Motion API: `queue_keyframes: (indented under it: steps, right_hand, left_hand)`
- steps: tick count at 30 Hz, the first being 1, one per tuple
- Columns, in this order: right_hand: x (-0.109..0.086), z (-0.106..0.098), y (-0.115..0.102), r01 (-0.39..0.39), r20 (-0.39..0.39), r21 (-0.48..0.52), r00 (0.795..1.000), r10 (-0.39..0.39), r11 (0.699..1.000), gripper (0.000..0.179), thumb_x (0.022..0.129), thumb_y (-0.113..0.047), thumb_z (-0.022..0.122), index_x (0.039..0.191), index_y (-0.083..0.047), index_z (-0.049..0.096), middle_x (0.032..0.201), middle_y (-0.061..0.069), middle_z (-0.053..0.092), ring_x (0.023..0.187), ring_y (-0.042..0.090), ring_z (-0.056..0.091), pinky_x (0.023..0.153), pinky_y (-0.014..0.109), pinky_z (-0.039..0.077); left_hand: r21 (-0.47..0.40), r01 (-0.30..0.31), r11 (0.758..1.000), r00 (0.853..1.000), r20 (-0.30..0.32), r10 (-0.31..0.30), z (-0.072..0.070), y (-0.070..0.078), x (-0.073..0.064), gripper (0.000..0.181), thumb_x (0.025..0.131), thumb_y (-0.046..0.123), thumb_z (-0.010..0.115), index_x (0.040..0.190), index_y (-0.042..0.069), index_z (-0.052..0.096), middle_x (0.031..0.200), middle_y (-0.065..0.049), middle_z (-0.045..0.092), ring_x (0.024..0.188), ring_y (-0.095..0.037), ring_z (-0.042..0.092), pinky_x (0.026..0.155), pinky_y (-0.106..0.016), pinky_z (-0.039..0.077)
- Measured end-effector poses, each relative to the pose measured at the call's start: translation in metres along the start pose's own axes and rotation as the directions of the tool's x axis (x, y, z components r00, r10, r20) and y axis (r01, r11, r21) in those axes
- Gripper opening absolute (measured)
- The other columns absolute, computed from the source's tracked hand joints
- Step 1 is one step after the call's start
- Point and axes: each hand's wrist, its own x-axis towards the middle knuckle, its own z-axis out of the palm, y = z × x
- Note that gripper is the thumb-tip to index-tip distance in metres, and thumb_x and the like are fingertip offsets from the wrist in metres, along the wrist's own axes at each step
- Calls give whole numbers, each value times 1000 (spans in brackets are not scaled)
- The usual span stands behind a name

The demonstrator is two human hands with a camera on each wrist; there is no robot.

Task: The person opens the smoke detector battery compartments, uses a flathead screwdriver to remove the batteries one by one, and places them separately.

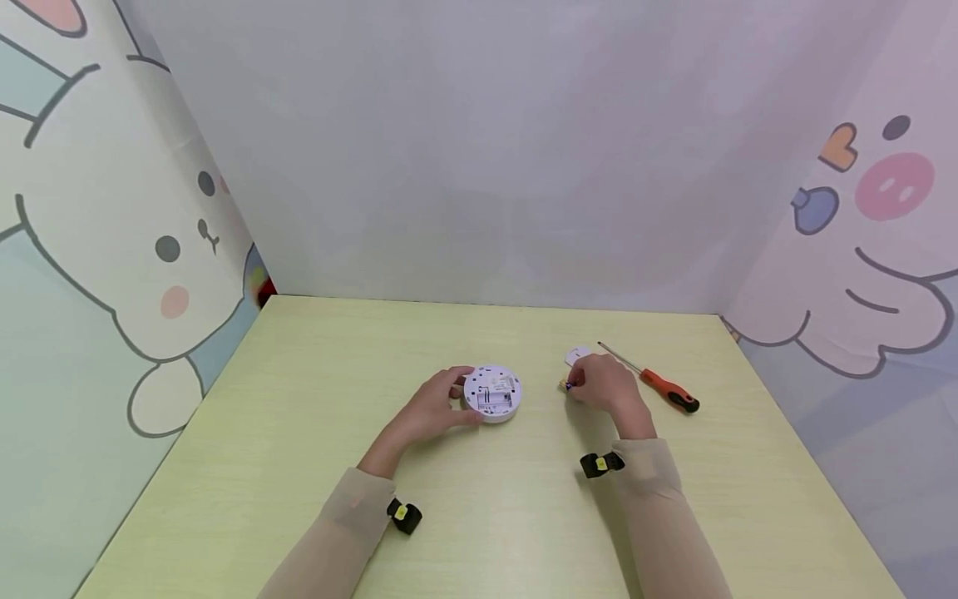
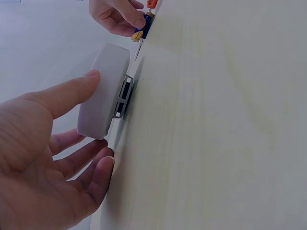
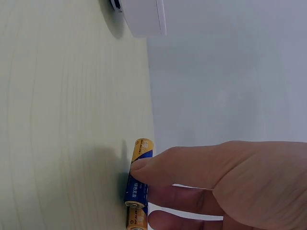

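A round white smoke detector point(image 1: 491, 393) lies face down, its back with the battery slot turned up. My left hand point(image 1: 432, 409) holds it by its left side, thumb at the near edge and fingers at the far side. In the left wrist view the thumb point(image 2: 81, 91) presses on its side wall. To the right, my right hand point(image 1: 604, 387) pinches a blue and gold battery point(image 3: 137, 190) between thumb and fingers, low over the table. A second battery point(image 3: 137, 219) of the same kind shows right against its end, partly cut off by the frame.
A small white cover point(image 1: 577, 355) lies just beyond the right hand. Right of that hand is a screwdriver point(image 1: 669, 391) with an orange and black handle, its shaft pointing away to the left. A pale wall curtain point(image 1: 494, 166) stands behind the table point(image 1: 479, 516).
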Motion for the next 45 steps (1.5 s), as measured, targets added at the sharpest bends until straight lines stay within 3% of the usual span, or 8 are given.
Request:
queue_keyframes:
  steps: [14, 45]
  right_hand:
    - [0, -1, 2, -68, -17, -16, 998, 68, 998, 9, 92, -16, 81, 99, -10, 80, 94, 3, 75, 79, 20, 63, 68, 38, 52]
    - [-12, -25, 4, -28, -114, 52, 993, 34, 998, 20, 95, -16, 77, 112, -6, 77, 97, 9, 75, 83, 27, 68, 70, 46, 56]
  left_hand:
    - [0, -1, 1000, 1000, 3, 1, 0, 1, 1, 84, 87, 32, 91, 158, 15, 48, 139, -8, 62, 125, -25, 59, 105, -49, 51]
    - [-7, -3, 1000, 1000, 3, 3, 0, -1, 1, 85, 87, 31, 91, 158, 13, 47, 137, -8, 62, 123, -25, 60, 103, -48, 52]
